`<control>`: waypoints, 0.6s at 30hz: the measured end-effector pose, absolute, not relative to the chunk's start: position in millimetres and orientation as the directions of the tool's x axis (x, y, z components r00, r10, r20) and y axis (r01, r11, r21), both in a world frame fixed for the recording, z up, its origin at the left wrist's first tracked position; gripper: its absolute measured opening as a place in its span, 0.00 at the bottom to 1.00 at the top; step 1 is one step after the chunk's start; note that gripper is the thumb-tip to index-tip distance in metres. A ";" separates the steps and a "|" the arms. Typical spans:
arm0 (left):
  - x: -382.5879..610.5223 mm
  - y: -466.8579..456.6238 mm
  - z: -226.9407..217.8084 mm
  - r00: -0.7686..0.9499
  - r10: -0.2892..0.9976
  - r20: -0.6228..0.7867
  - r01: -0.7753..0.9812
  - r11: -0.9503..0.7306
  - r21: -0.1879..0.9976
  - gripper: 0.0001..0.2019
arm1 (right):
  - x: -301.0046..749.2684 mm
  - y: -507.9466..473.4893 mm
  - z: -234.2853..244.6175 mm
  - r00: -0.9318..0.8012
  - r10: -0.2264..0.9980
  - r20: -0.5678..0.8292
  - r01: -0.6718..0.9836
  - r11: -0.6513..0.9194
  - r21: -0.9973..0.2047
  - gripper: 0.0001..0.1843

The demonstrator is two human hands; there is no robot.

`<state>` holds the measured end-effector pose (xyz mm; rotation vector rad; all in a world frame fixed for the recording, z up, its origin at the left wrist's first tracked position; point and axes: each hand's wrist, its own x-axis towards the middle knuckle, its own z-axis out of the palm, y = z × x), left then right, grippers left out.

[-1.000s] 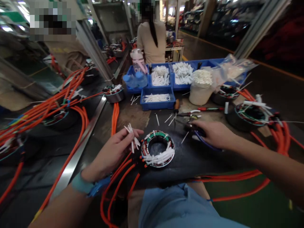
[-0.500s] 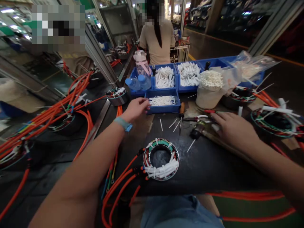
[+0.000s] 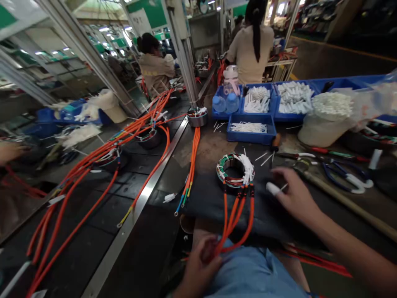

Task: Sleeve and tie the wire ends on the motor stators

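Note:
A ring-shaped motor stator [image 3: 235, 169] with white sleeved windings lies on the dark bench mat [image 3: 211, 198]. Its orange cables [image 3: 237, 215] run down toward my lap. My left hand [image 3: 201, 265] is low by my lap, fingers closed around the ends of those orange cables. Just right of the stator, my right hand [image 3: 291, 192] rests on the mat with a white cover on one fingertip; it pinches a thin white stick [image 3: 282, 188].
Blue bins [image 3: 263, 103] of white sleeves and a water bottle [image 3: 231, 82] stand at the back. Pliers [image 3: 344, 176], a screwdriver and a wooden handle lie at right. Other stators with orange cables [image 3: 124, 153] sit along the conveyor at left. Two people work farther back.
My left hand came back from the blue bin and now grips the cables at my lap. The stator has been turned, cables toward me. The view swung left.

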<state>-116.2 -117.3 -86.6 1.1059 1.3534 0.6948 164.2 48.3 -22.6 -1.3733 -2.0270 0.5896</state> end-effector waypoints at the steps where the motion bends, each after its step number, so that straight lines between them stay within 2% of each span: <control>1: -112.1 -122.4 -98.7 0.096 0.914 -0.393 0.320 0.346 0.882 0.37 | 154.6 34.6 -26.3 -0.323 0.934 0.150 0.559 0.316 -0.766 0.20; 3: -101.5 -120.3 -110.2 0.102 0.923 -0.370 0.544 0.260 0.798 0.36 | 127.1 5.3 -33.8 -0.496 0.868 0.001 0.279 0.161 -0.947 0.21; 5: -89.7 -108.9 -104.9 0.236 0.887 -0.397 0.648 0.161 0.745 0.23 | 99.3 -18.8 -40.9 -0.619 0.783 -0.057 0.031 -0.049 -0.998 0.24; 6: -84.8 -103.1 -97.8 0.326 0.850 -0.415 0.648 0.119 0.753 0.18 | 89.5 -26.9 -43.8 -0.656 0.753 -0.053 -0.034 -0.101 -0.994 0.25; 9: -82.2 -96.9 -72.7 0.560 0.717 -0.415 0.563 0.038 0.826 0.12 | 88.9 -35.0 -46.8 -0.737 0.676 -0.021 -0.100 -0.139 -0.985 0.24; 12: -104.2 -107.7 -57.8 0.600 0.673 -0.433 0.627 -0.059 0.776 0.08 | 123.2 -28.2 -40.8 -0.674 0.735 -0.067 -0.097 -0.178 -0.979 0.20; 14: -124.4 -115.5 -53.1 0.479 0.750 -0.455 0.742 -0.069 0.666 0.05 | 145.0 -24.7 -37.0 -0.570 0.821 -0.042 -0.083 -0.108 -0.991 0.23; 15: -132.8 -117.5 -50.0 0.392 0.807 -0.442 0.773 -0.028 0.634 0.05 | 151.2 -24.9 -36.6 -0.528 0.849 0.020 -0.055 -0.011 -0.998 0.24; 17: -142.4 -116.6 -38.6 0.230 0.897 -0.376 0.727 0.099 0.679 0.08 | 153.7 -29.1 -38.6 -0.541 0.811 0.223 0.102 0.326 -0.940 0.27; 18: -143.2 -114.1 -29.6 0.199 0.917 -0.347 0.673 0.130 0.728 0.09 | 152.4 -31.8 -40.0 -0.610 0.731 0.306 0.196 0.514 -0.835 0.28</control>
